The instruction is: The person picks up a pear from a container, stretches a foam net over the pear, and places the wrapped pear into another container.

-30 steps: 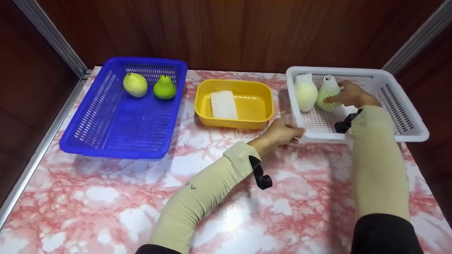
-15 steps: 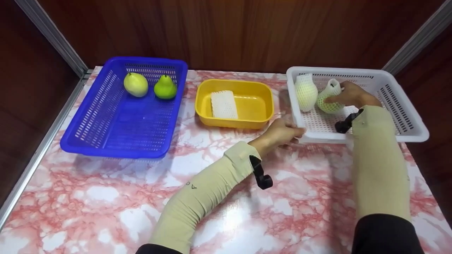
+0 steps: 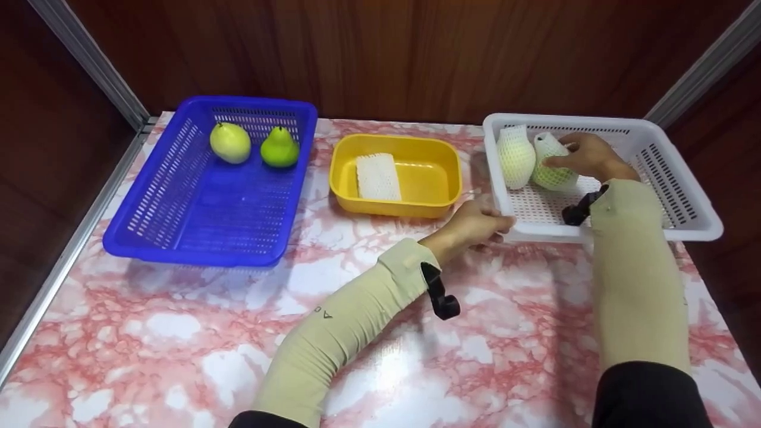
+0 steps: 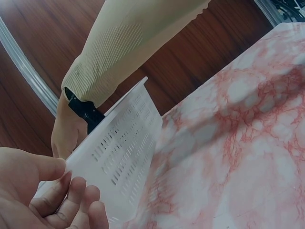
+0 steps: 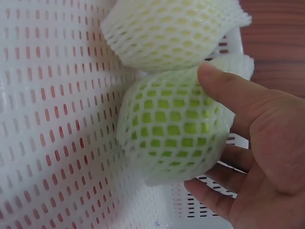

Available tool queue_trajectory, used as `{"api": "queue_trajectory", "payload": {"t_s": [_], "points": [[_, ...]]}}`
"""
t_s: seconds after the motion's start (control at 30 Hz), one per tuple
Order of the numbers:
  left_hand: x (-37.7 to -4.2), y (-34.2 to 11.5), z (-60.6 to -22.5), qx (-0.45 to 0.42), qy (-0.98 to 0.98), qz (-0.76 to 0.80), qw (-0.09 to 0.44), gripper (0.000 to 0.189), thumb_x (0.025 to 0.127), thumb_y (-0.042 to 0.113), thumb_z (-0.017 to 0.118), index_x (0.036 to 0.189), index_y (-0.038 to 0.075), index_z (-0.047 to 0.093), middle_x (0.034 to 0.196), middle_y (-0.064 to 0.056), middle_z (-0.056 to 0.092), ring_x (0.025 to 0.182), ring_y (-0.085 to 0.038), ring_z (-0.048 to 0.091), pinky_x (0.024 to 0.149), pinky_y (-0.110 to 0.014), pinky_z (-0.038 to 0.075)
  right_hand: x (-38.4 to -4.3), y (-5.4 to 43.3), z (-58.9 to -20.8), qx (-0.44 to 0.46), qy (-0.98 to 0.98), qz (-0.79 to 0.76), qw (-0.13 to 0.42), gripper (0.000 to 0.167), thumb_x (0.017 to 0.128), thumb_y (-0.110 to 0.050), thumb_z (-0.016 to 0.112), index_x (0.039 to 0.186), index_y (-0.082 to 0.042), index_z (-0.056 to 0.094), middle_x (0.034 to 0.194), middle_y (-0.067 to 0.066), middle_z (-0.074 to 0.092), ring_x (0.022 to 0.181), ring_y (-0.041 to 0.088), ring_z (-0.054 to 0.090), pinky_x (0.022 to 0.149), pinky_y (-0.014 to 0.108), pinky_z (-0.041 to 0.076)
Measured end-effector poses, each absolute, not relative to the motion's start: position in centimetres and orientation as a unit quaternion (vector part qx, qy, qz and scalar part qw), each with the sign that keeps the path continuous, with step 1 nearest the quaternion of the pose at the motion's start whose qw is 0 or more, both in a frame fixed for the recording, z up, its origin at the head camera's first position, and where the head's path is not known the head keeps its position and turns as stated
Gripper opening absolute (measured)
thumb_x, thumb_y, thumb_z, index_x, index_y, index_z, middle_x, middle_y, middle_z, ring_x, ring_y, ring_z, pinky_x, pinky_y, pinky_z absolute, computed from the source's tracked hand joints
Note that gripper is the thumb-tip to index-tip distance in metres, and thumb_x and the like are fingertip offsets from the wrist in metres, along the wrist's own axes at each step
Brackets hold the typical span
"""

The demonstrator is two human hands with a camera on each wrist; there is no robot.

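While the person's right grip (image 3: 590, 156), a bare hand, reaches into the white basket (image 3: 553, 230), I see it curled round a green pear in a white foam net (image 3: 554, 173). The thumb lies over one side of the net and the fingers bend round another, so the grip is closed only as far as the fruit lets it. This pear is inside the basket, toward its left end, tilted so that the top of its net leans left; I cannot tell whether it bears on the basket floor. Just beside it, next to the left wall, is a pale yellow pear in a net (image 3: 515, 159). From the right wrist the two nets seem to meet, though I can't be sure of contact.

At the basket's near left corner, the left grip (image 3: 475, 223) pinches the rim between thumb and forefinger, its other fingers loosely bent outside the perforated wall.

To the left I have a yellow tub (image 3: 392, 208) holding a flattened foam net (image 3: 378, 177). Farther left, a blue basket (image 3: 190, 257) holds a bare pale yellow pear (image 3: 230, 144) and a bare green pear (image 3: 280, 148), side by side but apart near its far end. All three containers stand on a red-and-white marbled bench (image 3: 178, 327).
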State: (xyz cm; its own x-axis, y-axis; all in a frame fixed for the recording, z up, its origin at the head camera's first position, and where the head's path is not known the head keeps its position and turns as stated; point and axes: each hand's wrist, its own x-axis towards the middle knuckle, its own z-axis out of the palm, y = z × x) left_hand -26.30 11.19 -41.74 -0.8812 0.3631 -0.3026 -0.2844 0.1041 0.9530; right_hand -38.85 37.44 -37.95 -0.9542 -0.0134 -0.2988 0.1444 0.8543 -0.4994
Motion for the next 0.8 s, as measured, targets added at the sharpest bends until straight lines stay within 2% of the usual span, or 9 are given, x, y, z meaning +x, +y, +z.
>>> {"api": "queue_trajectory", "payload": {"t_s": [0.23,0.33,0.47,0.57,0.73,0.8], "points": [[-26.25,11.24,-41.76,0.033,0.701,0.670,0.241,0.015,0.095,0.014,0.072,0.098,0.015,0.058,0.079,0.000,0.066,0.070,-0.016,0.062,0.056,-0.027,0.049,-38.98,37.42,-38.24,0.040,0.957,-0.254,0.133,0.092,0.092,-0.051,0.070,0.153,0.006,0.032,0.145,0.038,0.039,0.127,0.047,0.042,0.105,0.061,0.039],[-26.23,11.29,-41.86,0.026,0.699,0.674,0.240,0.013,0.095,0.014,0.073,0.091,0.014,0.060,0.085,-0.006,0.070,0.070,-0.017,0.063,0.054,-0.026,0.047,-38.91,37.41,-38.35,0.042,0.959,-0.254,0.121,0.088,0.093,-0.049,0.070,0.150,0.008,0.034,0.143,0.038,0.040,0.125,0.047,0.043,0.103,0.060,0.040],[-26.24,11.43,-41.93,0.018,0.698,0.675,0.239,0.021,0.095,0.013,0.073,0.078,0.011,0.061,0.095,-0.015,0.074,0.070,-0.018,0.063,0.051,-0.025,0.044,-38.93,37.33,-38.56,0.045,0.956,-0.273,0.097,0.078,0.094,-0.042,0.070,0.145,0.009,0.041,0.142,0.037,0.042,0.125,0.046,0.044,0.104,0.058,0.041],[-26.28,11.46,-41.89,0.016,0.703,0.670,0.238,0.022,0.095,0.014,0.073,0.077,0.012,0.061,0.099,-0.017,0.074,0.069,-0.017,0.063,0.051,-0.024,0.045,-39.13,37.15,-38.72,0.045,0.955,-0.281,0.081,0.071,0.095,-0.039,0.070,0.144,0.006,0.046,0.142,0.035,0.045,0.126,0.044,0.045,0.105,0.056,0.041],[-26.33,11.41,-41.87,0.017,0.705,0.668,0.240,0.020,0.095,0.014,0.073,0.080,0.012,0.061,0.087,-0.010,0.073,0.068,-0.016,0.062,0.053,-0.025,0.045,-39.45,36.78,-38.96,0.028,0.963,-0.259,0.067,0.067,0.096,-0.036,0.070,0.143,0.007,0.050,0.140,0.034,0.049,0.124,0.043,0.047,0.105,0.057,0.041],[-26.36,11.40,-41.86,0.018,0.705,0.668,0.239,0.019,0.095,0.014,0.073,0.080,0.012,0.061,0.079,-0.002,0.069,0.069,-0.016,0.062,0.053,-0.024,0.044,-39.50,36.67,-38.98,0.021,0.965,-0.252,0.066,0.067,0.096,-0.035,0.070,0.143,0.008,0.049,0.140,0.034,0.049,0.123,0.044,0.048,0.105,0.058,0.041]]}}
